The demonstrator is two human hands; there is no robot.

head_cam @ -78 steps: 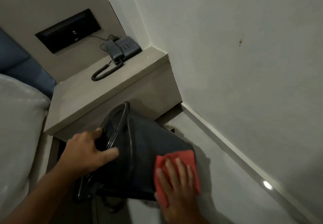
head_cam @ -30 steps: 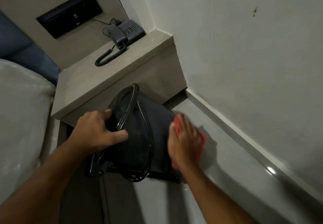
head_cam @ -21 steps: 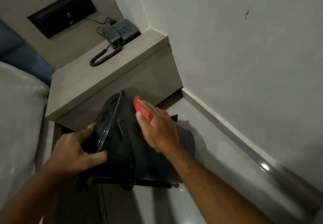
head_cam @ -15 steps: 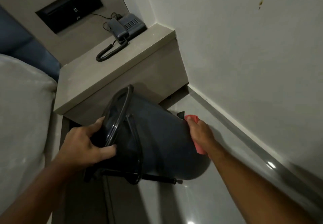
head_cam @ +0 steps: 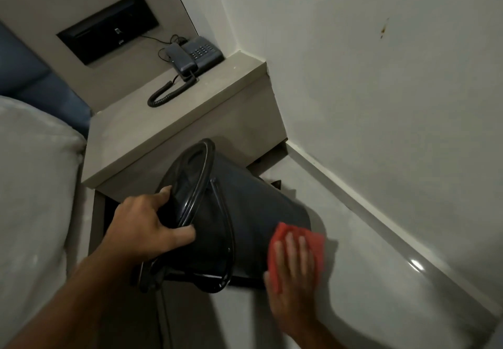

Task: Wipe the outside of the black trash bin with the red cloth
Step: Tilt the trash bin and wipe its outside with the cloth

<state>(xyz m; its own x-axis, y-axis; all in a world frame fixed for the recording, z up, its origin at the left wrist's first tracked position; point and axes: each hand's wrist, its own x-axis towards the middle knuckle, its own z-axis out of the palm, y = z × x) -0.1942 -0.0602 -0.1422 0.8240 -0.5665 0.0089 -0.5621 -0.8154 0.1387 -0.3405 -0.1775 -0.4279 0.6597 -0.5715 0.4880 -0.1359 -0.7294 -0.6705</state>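
Observation:
The black trash bin (head_cam: pixel 245 212) is tipped over with its open mouth toward me and its base pointing at the wall. My left hand (head_cam: pixel 144 229) grips the glossy rim, fingers inside and thumb outside. My right hand (head_cam: pixel 295 264) lies flat with fingers spread, pressing the red cloth (head_cam: pixel 313 242) against the bin's lower right side near the base. A thin black wire handle hangs under the rim.
A grey bedside table (head_cam: pixel 163 131) stands just behind the bin, with a dark corded phone (head_cam: pixel 194 56) on it. A white wall with a skirting ledge (head_cam: pixel 381 207) runs along the right. Pale bedding (head_cam: pixel 32 185) fills the left. The floor is glossy grey.
My right hand carried the red cloth from the bin's far base edge down to its near lower side and flattened out. My left hand kept its grip on the rim.

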